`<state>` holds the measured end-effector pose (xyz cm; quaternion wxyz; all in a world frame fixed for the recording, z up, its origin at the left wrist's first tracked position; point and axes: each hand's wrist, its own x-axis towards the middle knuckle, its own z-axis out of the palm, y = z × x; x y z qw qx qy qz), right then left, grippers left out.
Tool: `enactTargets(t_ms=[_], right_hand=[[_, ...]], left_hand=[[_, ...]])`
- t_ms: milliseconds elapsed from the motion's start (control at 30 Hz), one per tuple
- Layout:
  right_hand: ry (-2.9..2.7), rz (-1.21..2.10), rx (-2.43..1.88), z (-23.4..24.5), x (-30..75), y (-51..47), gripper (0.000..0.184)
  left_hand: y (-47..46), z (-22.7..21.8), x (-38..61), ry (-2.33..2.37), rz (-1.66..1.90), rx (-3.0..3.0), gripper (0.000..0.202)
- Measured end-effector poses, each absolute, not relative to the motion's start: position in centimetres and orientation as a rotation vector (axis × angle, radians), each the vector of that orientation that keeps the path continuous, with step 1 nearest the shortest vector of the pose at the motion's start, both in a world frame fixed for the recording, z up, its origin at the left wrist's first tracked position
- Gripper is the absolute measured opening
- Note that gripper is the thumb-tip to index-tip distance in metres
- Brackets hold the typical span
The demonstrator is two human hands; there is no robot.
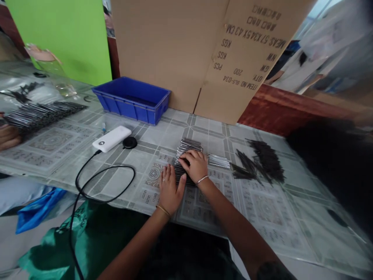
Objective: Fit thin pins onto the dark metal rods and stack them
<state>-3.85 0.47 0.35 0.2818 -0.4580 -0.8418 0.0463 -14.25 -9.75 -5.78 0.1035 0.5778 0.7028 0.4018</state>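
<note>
A row of thin, shiny metal rods with dark parts (186,145) lies on the patterned table covering in front of me. My left hand (170,192) rests flat along the row's left edge, fingers stretched out and thumb apart. On top of the rods is my right hand (196,166), its fingers bent and drawn together; what they pinch is hidden. Just right of that hand lies a smaller bundle of bare silver rods (219,160). Dark, thin strip-like pieces (265,159) are heaped beyond it, their kind unclear.
A blue plastic bin (131,99) stands at the back before a tall cardboard sheet (169,50). To the left lie a white power bank (112,139) with a black cable (107,169) and a black round disc (129,142). Another person's hand (8,136) is beside more rods (43,114).
</note>
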Motion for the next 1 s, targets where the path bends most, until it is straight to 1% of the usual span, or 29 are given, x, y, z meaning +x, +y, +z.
enactTargets(t_ms=[33, 100, 133, 200, 267, 333, 467, 600, 667, 733, 833, 933, 1000], right_hand=[[-2.227, 0.129, -1.228, 0.0, -3.4, 0.0, 0.028], [-2.086, 0.196, -1.251, -0.9, -2.2, -1.3, 0.051], [-1.971, 0.27, -1.28, -1.5, -1.6, -2.0, 0.062], [-1.718, 0.511, -1.361, -2.7, -0.9, -3.2, 0.075], [-1.536, 0.791, -1.415, -3.8, -1.1, -3.9, 0.08], [-1.458, 0.973, -1.421, -4.4, -1.9, -4.0, 0.083], [-1.384, 1.065, -1.364, -3.9, -3.1, -3.7, 0.091], [-1.338, 1.111, -1.3, -3.4, -2.8, -4.2, 0.089], [-1.329, 1.109, -1.28, -3.5, -2.1, -4.4, 0.084], [-1.364, 1.039, -1.286, -3.5, -0.6, -3.9, 0.079], [-1.564, 0.698, -1.385, -3.1, 3.4, -2.0, 0.068], [-1.863, 0.309, -1.661, -2.5, 7.9, -0.2, 0.047], [-2.063, 0.172, -1.828, -2.3, 9.8, 0.2, 0.037]], left_hand=[[-9.9, -5.7, -14.1, 2.067, 1.201, 1.711, 0.068], [-10.1, -5.4, -14.0, 2.044, 1.252, 1.691, 0.069], [-10.2, -5.3, -13.9, 2.025, 1.27, 1.675, 0.07], [-10.3, -5.0, -13.9, 1.98, 1.267, 1.667, 0.072], [-10.3, -4.9, -13.9, 1.962, 1.219, 1.706, 0.073], [-10.3, -5.0, -13.8, 1.981, 1.17, 1.777, 0.074], [-10.5, -5.2, -13.6, 2.024, 1.104, 1.926, 0.078], [-10.6, -5.3, -13.4, 2.01, 1.063, 2.009, 0.082], [-10.6, -5.3, -13.5, 1.996, 1.067, 2.006, 0.083], [-10.5, -5.4, -13.7, 1.981, 1.096, 1.973, 0.082], [-10.3, -5.4, -14.2, 1.942, 1.17, 1.917, 0.079], [-10.2, -4.5, -14.3, 1.904, 1.277, 1.923, 0.076], [-10.4, -3.4, -13.5, 1.864, 1.305, 2.019, 0.076]])
